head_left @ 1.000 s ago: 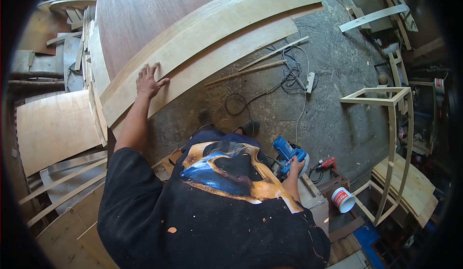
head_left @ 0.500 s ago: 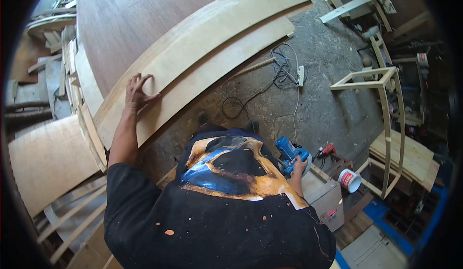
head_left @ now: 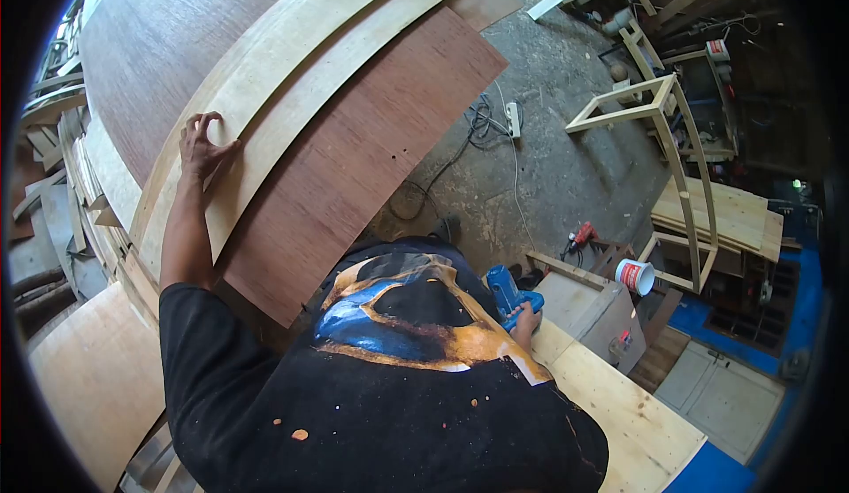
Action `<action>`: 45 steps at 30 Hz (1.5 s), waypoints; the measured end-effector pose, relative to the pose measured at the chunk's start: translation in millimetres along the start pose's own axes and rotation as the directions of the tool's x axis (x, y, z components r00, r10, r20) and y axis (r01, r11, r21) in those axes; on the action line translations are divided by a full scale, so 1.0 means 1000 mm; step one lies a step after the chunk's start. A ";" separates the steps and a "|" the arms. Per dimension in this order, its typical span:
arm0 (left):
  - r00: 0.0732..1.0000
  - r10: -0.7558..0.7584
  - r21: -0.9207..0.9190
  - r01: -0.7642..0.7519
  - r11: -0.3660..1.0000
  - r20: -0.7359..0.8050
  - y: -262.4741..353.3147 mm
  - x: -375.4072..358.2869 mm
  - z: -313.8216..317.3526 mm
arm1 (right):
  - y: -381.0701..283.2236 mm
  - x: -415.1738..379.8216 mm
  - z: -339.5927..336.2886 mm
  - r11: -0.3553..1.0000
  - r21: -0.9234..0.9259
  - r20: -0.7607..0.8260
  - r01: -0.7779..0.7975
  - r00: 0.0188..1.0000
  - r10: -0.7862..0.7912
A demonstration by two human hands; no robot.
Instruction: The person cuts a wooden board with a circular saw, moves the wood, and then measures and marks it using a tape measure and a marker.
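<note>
My left hand (head_left: 205, 150) is on a long pale wooden plank (head_left: 292, 46), its bent fingers and thumb spanning the plank's width. A second pale plank (head_left: 354, 58) lies along the near side, a step lower. Below that, a wide reddish-brown board (head_left: 371, 148) slants toward my body. Low at my right side, my right hand (head_left: 524, 321) is wrapped around the handle of a blue power tool (head_left: 504, 291). The underside of the tool and some of my right fingers are hidden.
A large brown panel (head_left: 177, 42) extends beyond the planks. Cables (head_left: 482, 126) and a white power strip (head_left: 513, 120) lie on the concrete floor. To the right are a wooden frame (head_left: 674, 152), a white bucket (head_left: 635, 275) and a red tool (head_left: 581, 235). Scrap wood is piled at left.
The view has shifted right and down. The reddish-brown board now shows widely below the planks, where floor was visible. Both hands keep their holds, and the blue power tool stays at my right side.
</note>
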State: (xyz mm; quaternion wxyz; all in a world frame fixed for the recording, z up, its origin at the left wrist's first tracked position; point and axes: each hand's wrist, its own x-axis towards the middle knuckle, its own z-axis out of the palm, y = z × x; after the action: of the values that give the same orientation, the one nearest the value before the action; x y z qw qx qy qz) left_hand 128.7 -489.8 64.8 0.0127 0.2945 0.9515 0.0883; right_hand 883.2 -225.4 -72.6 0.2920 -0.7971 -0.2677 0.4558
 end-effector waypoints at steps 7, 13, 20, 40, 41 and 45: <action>0.922 0.302 -0.322 -0.370 0.871 -0.243 0.084 -0.034 0.021 | 0.001 -0.041 0.009 0.995 -0.078 0.045 -0.066 0.997 0.070; 0.900 0.414 -0.235 -0.378 0.896 0.133 0.225 -0.163 0.061 | -0.008 0.024 -0.006 0.988 -0.146 0.148 0.047 0.989 -0.026; 0.946 0.287 -0.131 -0.307 0.943 -0.151 0.235 -0.198 0.112 | -0.046 0.126 0.046 0.917 -0.303 0.461 0.258 0.882 -0.096; 0.730 -0.632 -0.355 0.537 0.765 -0.258 0.160 -0.400 0.057 | -0.114 0.111 0.146 0.818 -0.340 0.658 0.463 0.739 -0.145; 0.733 -0.632 -0.346 0.542 0.766 -0.251 0.155 -0.399 0.058 | -0.112 0.105 0.146 0.828 -0.321 0.660 0.460 0.736 -0.153; 0.779 -0.561 -0.348 0.462 0.816 -0.281 0.118 -0.403 0.078 | -0.093 0.077 0.142 0.877 -0.280 0.578 0.390 0.798 -0.171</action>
State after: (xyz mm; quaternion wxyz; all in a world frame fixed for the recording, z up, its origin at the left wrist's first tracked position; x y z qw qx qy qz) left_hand 533.6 -608.8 -2.0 -0.1049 -0.0037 0.9601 0.2592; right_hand 777.2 -76.6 -109.6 0.1085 -0.6289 -0.5398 0.5490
